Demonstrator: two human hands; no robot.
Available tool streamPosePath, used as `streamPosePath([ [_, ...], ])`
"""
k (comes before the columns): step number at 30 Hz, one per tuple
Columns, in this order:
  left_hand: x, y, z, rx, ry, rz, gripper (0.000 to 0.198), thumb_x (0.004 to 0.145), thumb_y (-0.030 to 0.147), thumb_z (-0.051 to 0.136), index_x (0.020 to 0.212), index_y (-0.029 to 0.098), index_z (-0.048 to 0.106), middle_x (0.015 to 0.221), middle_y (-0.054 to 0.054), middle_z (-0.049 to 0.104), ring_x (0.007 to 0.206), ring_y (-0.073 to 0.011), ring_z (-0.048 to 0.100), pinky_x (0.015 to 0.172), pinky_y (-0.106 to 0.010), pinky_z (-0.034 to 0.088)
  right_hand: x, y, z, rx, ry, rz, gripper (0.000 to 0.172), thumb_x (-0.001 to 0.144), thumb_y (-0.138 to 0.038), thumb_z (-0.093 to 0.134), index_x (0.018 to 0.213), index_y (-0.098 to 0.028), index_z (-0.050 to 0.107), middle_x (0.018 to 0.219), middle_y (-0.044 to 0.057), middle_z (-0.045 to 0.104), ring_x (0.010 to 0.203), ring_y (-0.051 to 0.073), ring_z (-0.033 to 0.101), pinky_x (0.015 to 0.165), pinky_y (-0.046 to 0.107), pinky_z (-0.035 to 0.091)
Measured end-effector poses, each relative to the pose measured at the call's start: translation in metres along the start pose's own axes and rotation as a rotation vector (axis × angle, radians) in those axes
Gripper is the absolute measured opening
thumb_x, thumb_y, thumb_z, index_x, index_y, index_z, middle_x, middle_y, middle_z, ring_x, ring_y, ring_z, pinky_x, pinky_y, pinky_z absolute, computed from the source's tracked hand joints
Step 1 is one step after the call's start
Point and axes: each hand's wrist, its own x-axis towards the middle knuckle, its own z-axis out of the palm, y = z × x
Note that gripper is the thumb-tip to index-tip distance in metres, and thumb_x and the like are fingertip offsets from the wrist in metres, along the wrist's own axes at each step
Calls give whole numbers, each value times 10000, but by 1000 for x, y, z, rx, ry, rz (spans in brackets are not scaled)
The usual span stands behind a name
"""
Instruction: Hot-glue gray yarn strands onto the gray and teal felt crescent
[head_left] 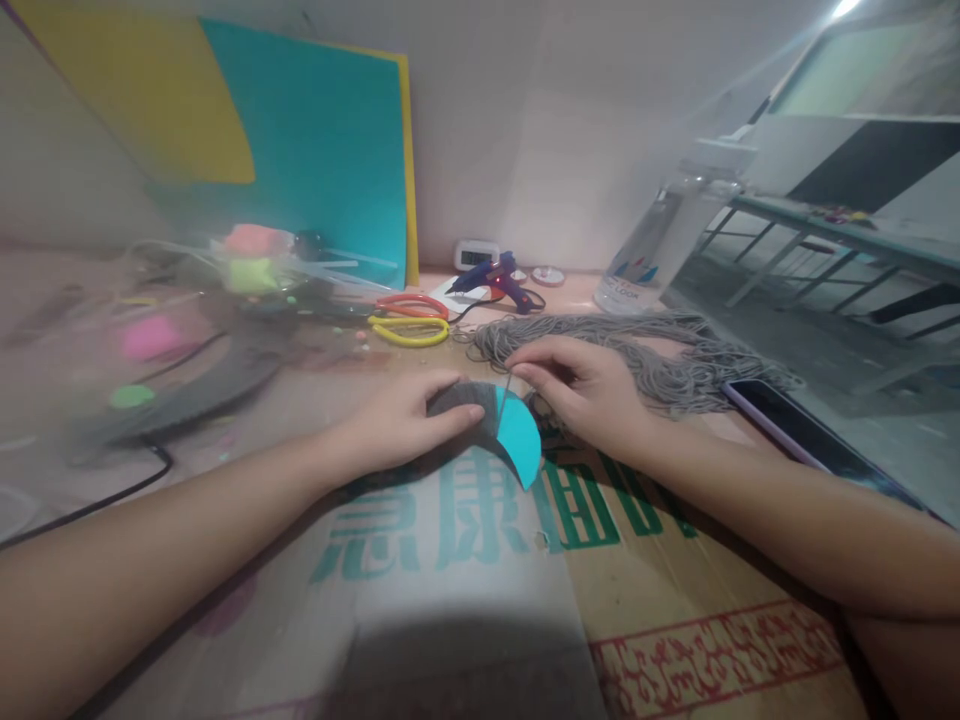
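Note:
A curved teal paper piece [520, 440], partly covered with grey yarn, lies on a flattened cardboard sheet [480, 560]. My left hand [409, 420] presses down on its grey-wrapped end, fingers lying flat. My right hand [577, 390] pinches a strand of grey yarn [504, 395] that runs down onto the piece. A loose bundle of grey yarn [630, 345] lies just behind my right hand.
A blue glue gun [499, 280] and yellow and red scissors [409, 320] lie at the back. Teal and yellow sheets [315, 140] lean on the wall. A clear bottle [660, 250] stands at the right, a phone [810, 435] beside my right arm. Blurred craft clutter fills the left.

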Motion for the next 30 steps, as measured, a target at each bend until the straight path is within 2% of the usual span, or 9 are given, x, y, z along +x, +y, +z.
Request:
streamPosePath([
  [6,0,0,-1,-23,-43,-11,303,855,461,527,870,182,645,823,-14,680,753,-192,596,673,-282,442,-1,2,3,59,37,59,103,882,-236,618,885,-198,714,824,4,735,730,132,665,677,242,515],
  [16,-1,1,-3,-55,-109,24,272,852,428,540,818,178,641,789,-6,677,711,-172,584,641,-260,418,0,3,7,68,4,78,104,882,-236,610,879,-198,706,830,4,738,748,138,671,699,254,520],
  [30,-2,-2,-4,-119,-159,78,343,884,465,532,1048,201,678,916,-17,707,822,-186,625,769,-274,478,5,2,19,107,-88,117,130,882,-253,597,891,-181,704,847,13,736,767,142,659,721,259,501],
])
